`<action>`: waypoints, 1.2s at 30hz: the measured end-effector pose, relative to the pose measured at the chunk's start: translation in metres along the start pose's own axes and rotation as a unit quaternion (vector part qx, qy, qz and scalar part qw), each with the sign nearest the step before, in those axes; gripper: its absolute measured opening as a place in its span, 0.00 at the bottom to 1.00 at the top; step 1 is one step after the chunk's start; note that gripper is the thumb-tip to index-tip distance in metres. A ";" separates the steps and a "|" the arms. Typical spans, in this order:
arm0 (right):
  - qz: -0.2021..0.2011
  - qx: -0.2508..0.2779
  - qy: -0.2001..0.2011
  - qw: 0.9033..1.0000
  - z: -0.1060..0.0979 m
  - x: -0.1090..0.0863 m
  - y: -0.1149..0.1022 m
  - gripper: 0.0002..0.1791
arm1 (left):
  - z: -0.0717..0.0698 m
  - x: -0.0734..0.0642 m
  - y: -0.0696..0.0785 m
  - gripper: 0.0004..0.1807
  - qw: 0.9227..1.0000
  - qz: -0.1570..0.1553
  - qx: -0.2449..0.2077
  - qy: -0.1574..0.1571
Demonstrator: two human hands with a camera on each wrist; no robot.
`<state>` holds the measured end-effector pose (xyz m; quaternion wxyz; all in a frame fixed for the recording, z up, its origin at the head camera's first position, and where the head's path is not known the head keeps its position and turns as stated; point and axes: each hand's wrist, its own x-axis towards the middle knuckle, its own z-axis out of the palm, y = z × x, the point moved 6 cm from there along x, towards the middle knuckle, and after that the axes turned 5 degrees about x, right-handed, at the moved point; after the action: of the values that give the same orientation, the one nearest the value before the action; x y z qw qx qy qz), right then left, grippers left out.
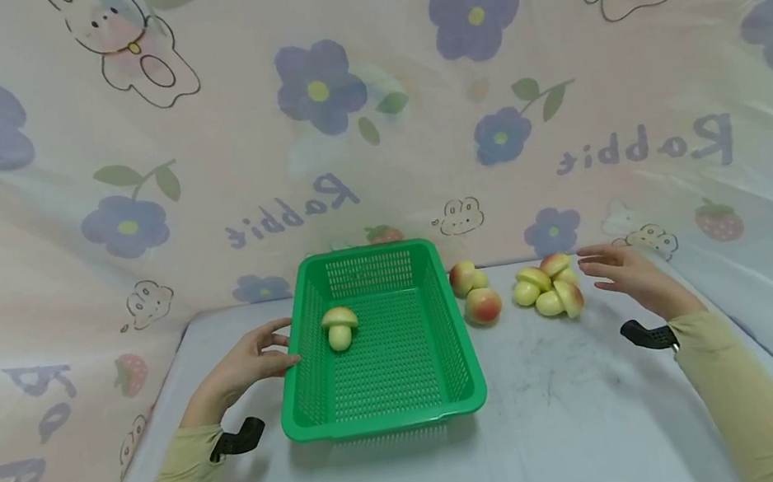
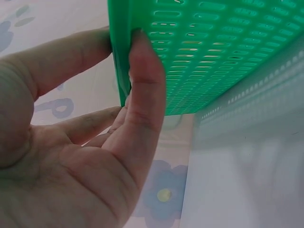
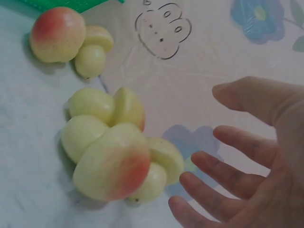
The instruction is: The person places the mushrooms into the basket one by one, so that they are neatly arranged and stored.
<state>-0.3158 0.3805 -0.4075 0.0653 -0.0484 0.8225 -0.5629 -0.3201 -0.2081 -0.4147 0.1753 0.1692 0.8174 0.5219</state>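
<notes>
My left hand (image 1: 254, 359) holds the left rim of a green plastic basket (image 1: 391, 422). In the left wrist view, the thumb and fingers pinch the rim (image 2: 121, 57) from both sides. One mushroom-shaped piece (image 1: 340, 329), pale with a yellowish cap, lies inside at the basket's left. My right hand (image 1: 632, 277), fingers spread and slightly bent, hovers just right of a cluster of mushroom-shaped pieces (image 1: 548, 288). The right wrist view shows a gap between its fingertips and the cluster, whose nearest large piece (image 3: 114, 161) has a red-blushed cap.
Between basket and cluster sit a round red-and-yellow piece (image 1: 484, 305) and another mushroom-shaped piece (image 1: 463, 278) behind it. A pale cloth covers the table (image 1: 550, 433). Behind it hangs a printed curtain (image 1: 405, 163) with flowers and rabbits, close to the pieces.
</notes>
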 end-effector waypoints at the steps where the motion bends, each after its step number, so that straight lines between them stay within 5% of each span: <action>1: 0.004 0.001 0.000 1.000 0.000 0.001 0.003 0.37 | -0.001 0.000 0.001 0.42 1.000 0.002 0.001 -0.001; 36: 0.021 -0.082 0.038 0.996 0.029 0.017 0.038 0.42 | 0.001 0.002 -0.002 0.42 1.000 -0.009 -0.010 0.004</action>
<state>-0.3278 0.3648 -0.4541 0.0420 -0.0148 0.8688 -0.4932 -0.3219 -0.2074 -0.4169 0.1784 0.1581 0.8142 0.5294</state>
